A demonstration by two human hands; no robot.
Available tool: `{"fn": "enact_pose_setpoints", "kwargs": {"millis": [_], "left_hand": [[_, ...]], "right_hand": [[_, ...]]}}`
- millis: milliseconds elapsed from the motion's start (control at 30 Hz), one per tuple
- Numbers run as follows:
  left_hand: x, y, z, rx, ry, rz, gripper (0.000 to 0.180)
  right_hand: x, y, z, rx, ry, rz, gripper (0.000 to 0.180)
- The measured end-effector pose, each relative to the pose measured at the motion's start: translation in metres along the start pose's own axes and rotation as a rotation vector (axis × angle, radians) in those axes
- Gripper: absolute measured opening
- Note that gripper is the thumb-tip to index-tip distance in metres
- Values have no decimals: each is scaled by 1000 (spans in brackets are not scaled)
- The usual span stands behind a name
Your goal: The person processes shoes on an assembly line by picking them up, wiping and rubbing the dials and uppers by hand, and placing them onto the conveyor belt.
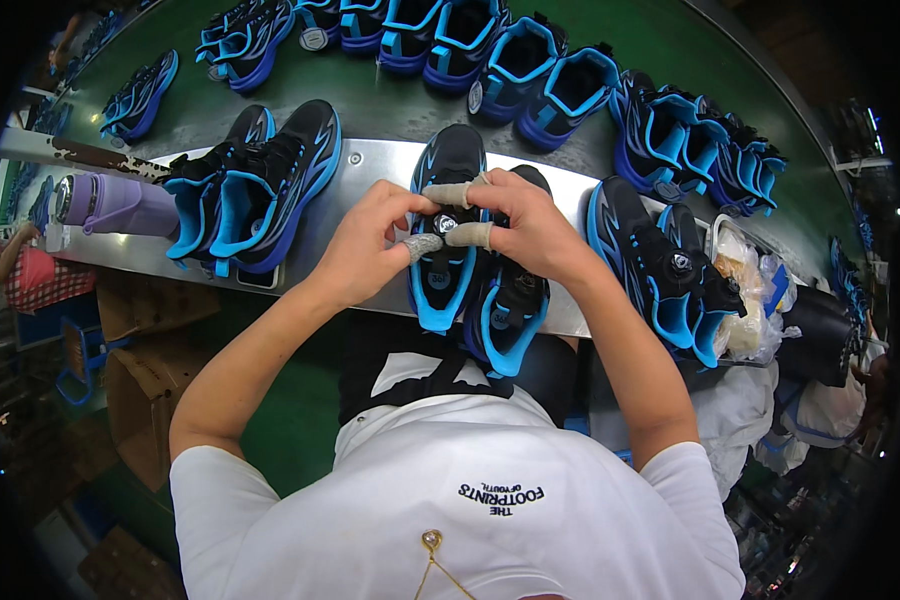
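Observation:
A black sneaker (452,150) with a bright blue collar and a round dial on its tongue lies toe away in front of me. Its matching sneaker (511,325) sits close beside it on the right. My left hand (368,243) comes in from the left, thumb and forefinger closed on the dial area of the first sneaker. From the other side my right hand (530,226) grips the same spot, its thumb and forefinger close to the left ones. Pale tape wraps cover several of my fingertips. Fingers partly hide the dial.
A metal ledge (375,165) runs before me, beside a green work surface (370,110) with rows of similar sneakers. At left stand a sneaker pair (288,180) and a purple bottle (130,205). At right are another pair (635,245) and a tray of plastic bags (740,270). Cardboard boxes (140,400) stand below left.

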State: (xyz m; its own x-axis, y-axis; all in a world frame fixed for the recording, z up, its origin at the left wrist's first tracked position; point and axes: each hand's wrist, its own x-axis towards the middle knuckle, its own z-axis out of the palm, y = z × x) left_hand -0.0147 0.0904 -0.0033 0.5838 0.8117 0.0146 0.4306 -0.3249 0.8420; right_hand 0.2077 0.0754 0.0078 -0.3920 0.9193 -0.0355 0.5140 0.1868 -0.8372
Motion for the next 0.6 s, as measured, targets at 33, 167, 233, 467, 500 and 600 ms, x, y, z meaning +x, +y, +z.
{"fn": "enact_pose_setpoints", "kwargs": {"millis": [33, 167, 233, 467, 500, 600], "left_hand": [[-4, 0, 1, -13, 27, -46, 24], [-27, 13, 9, -106, 191, -164, 15], [-41, 25, 18, -166, 212, -136, 10], [-63, 53, 50, 437, -126, 317, 49], [-58, 51, 56, 426, -209, 258, 47], [-39, 44, 72, 487, -325, 199, 36]], "right_hand": [[0, -1, 2, 0, 27, 9, 42], [-11, -14, 7, -236, 178, -65, 36], [-17, -8, 24, -324, 332, -156, 32], [17, -12, -16, -188, -112, 28, 41], [28, -25, -34, -198, -9, 49, 46], [93, -32, -75, -482, 232, 231, 67]]}}
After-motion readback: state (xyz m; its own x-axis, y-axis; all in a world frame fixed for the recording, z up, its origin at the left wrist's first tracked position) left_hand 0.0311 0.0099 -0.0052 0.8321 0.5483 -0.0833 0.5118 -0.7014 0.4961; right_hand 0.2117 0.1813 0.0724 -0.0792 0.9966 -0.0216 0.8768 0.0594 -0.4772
